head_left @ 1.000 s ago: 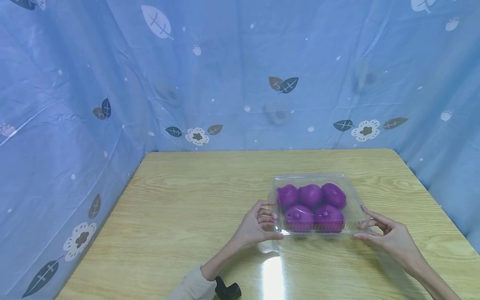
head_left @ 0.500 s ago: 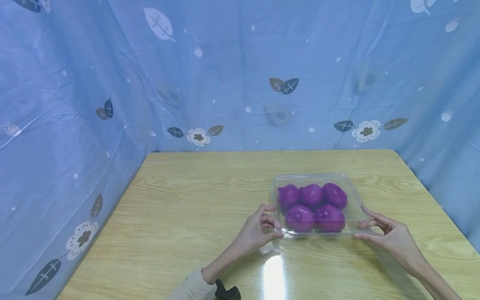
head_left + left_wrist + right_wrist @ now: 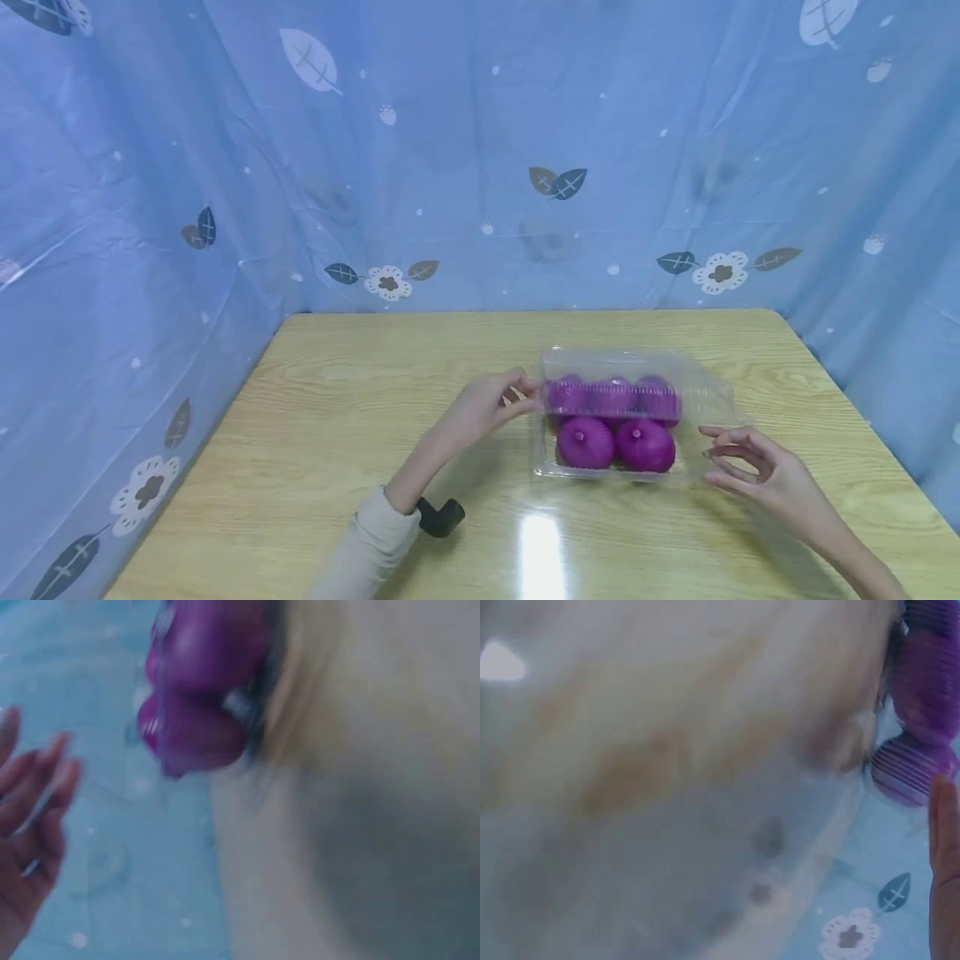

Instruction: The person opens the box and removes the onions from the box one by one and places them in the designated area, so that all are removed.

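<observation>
A clear plastic clamshell box (image 3: 551, 473) stands on the table right of the middle, with several purple round fruits (image 3: 585, 442) inside. Its hinged lid (image 3: 611, 367) is tilted up at the front, baring the front fruits. At the lid's left edge, my left hand (image 3: 480, 404) pinches it between thumb and bent fingers; the contact is small and blurred. My right hand (image 3: 761, 471) hovers beside the box's right end, fingers loosely bent, with nothing visible between them. In the left wrist view, fruits (image 3: 199, 735) appear blurred beyond the left fingers. The right wrist view shows a straight finger before fruits (image 3: 915, 769).
The wooden table (image 3: 375, 367) backs onto a blue patterned curtain (image 3: 450, 167), which also rises along the left and right. A black strapped device (image 3: 441, 518) sits at the left wrist. Light glares on the table (image 3: 542, 554) in front of the box.
The front of the lid has risen from the box, and my left hand has moved up with it. My right hand has come slightly away from the box's right corner.
</observation>
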Available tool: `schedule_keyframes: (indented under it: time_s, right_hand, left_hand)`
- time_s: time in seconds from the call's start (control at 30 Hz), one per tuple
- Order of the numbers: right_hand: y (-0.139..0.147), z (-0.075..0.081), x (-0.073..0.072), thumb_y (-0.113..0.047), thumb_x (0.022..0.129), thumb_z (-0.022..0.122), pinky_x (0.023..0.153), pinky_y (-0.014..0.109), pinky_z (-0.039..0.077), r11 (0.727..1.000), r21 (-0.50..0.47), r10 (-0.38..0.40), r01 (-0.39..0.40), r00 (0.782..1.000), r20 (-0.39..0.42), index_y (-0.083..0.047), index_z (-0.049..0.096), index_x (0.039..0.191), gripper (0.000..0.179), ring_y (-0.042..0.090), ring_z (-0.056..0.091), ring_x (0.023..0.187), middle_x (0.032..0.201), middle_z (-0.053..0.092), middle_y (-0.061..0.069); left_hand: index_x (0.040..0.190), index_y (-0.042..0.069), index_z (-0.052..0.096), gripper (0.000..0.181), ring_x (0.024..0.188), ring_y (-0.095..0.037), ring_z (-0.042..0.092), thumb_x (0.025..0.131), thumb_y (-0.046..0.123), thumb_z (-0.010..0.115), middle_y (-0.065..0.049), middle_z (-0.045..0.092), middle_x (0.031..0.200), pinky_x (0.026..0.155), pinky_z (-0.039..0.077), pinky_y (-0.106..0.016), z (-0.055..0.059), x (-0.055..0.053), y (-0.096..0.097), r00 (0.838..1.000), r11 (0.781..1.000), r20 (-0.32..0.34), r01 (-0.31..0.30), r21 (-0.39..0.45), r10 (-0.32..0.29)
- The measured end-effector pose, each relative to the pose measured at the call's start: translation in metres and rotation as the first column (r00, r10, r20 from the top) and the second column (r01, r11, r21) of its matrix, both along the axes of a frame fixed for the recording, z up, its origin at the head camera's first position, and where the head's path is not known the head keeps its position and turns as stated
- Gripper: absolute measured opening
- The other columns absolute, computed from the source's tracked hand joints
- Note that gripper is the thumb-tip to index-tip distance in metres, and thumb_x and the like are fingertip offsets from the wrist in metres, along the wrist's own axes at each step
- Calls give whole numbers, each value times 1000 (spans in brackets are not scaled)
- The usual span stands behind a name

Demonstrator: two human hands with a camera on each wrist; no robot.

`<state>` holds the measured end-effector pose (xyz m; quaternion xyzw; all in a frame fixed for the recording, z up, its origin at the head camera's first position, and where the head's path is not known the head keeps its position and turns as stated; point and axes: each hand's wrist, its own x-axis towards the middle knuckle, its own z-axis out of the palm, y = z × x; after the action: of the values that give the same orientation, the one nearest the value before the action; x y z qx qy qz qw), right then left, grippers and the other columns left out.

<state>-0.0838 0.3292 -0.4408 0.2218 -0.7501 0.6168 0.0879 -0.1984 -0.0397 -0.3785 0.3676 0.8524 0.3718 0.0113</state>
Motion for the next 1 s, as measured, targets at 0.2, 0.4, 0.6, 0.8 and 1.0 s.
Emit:
schedule_keyframes:
  time_s: [0.2, 0.4, 0.6, 0.8, 1.0]
  right_hand:
    - [5, 12, -7, 5, 65, 82, 78, 10, 50, 896, 421, -39, 139, 970, -238, -6, 72, 92, 31, -8, 58, 105, 134, 52, -17]
    - [15, 14, -5, -1, 68, 82, 78, 7, 49, 879, 475, 36, 52, 984, -174, -8, 72, 96, 30, -5, 62, 98, 140, 45, -20]
    - [18, 11, 9, -2, 65, 84, 76, 4, 47, 859, 503, 21, 93, 976, -216, -3, 66, 119, 56, -5, 63, 94, 128, 56, -20]
    - [14, 11, 16, -2, 64, 85, 77, 4, 47, 856, 502, 17, 120, 965, -260, -5, 62, 126, 66, -4, 63, 94, 124, 59, -18]
    - [16, 14, 17, 0, 65, 83, 78, 6, 48, 867, 491, 50, 81, 968, -248, -12, 72, 95, 34, -4, 63, 95, 140, 45, -18]
  left_hand:
    - [98, 6, 60, 14, 84, -18, 61, 97, 20, 56, -6, 60, 98, 73, 54, -22, 16, -67, 26, 971, 971, -187, -111, 210, 152]
    - [103, -2, 48, 13, 79, -27, 66, 95, 2, 57, -12, 54, 95, 69, 58, -25, -6, -118, 47, 993, 914, -46, -86, 396, 113]
    - [108, -14, 48, 19, 73, -38, 63, 94, -3, 56, -24, 57, 94, 67, 59, -42, -35, -140, 64, 986, 889, 122, -156, 430, 114]
    - [107, -9, 56, 16, 79, -30, 63, 95, 1, 57, -20, 63, 94, 72, 58, -33, -48, -147, 77, 940, 908, 269, -290, 302, 211]
    - [110, -3, 65, 24, 88, -24, 68, 94, 15, 62, -16, 69, 99, 72, 57, -27, -79, -174, 84, 882, 920, 398, -347, 183, 253]
